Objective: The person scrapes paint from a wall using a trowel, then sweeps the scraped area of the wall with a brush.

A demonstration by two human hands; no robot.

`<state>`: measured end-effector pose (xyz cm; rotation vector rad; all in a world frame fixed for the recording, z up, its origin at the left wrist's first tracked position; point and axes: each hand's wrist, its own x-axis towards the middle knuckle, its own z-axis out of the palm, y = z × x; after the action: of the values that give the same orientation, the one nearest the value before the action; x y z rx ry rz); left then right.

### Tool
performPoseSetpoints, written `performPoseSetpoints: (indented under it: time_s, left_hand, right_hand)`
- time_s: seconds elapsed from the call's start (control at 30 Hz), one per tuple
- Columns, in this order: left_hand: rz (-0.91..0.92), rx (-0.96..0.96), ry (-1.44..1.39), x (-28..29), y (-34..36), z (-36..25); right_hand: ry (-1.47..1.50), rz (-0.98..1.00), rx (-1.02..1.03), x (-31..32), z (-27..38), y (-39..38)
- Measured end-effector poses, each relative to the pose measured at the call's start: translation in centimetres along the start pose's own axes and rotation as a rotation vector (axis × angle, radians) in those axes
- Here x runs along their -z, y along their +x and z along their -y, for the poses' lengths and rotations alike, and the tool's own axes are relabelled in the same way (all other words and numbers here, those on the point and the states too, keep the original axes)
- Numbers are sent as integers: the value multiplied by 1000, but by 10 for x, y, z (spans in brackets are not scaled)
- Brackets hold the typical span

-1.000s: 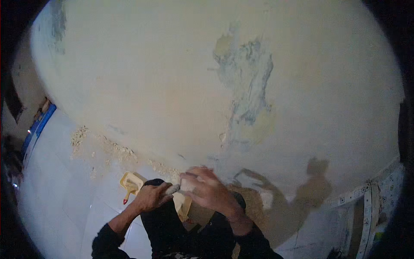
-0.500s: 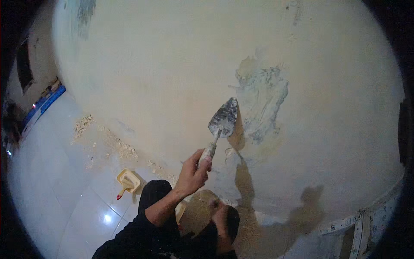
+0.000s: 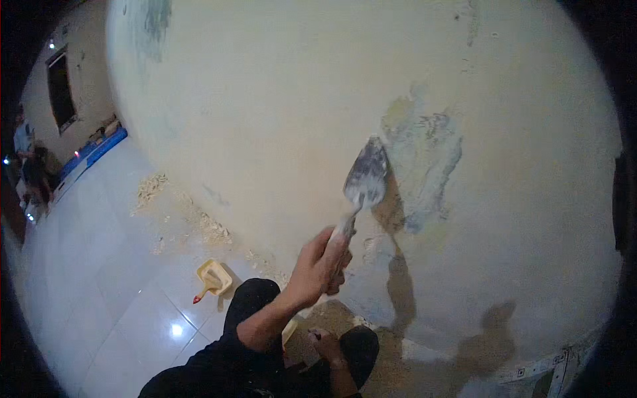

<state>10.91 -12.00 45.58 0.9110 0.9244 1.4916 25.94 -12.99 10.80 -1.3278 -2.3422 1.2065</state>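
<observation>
Positioning the trowel (image 3: 366,174) beside the rough patch (image 3: 428,166) appears to be the current step; the left hand (image 3: 315,270) grips it, fingers closed. The right hand (image 3: 326,346) cannot be read. The next move likely requires controlled blade contact.

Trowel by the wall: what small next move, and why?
Probably ease the trowel slightly right, over the rough grey patch: the left hand grips its handle, and the blade appears just left of that patch. Whether it touches the wall is unclear.
</observation>
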Motion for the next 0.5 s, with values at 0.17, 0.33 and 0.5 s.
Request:
performPoseSetpoints:
  time_s: [0.17,0.33,0.5]
  left_hand:
    - [-1,-33,-13,-5,5,2]
    - [-83,-94,162,2,3,5]
    - [-25,-32,194,14,4,-14]
  right_hand:
    - [45,-36,12,-3,5,-3]
    - [181,130,-10,2,24,-1]
    - [76,15,109,-1,12,1]
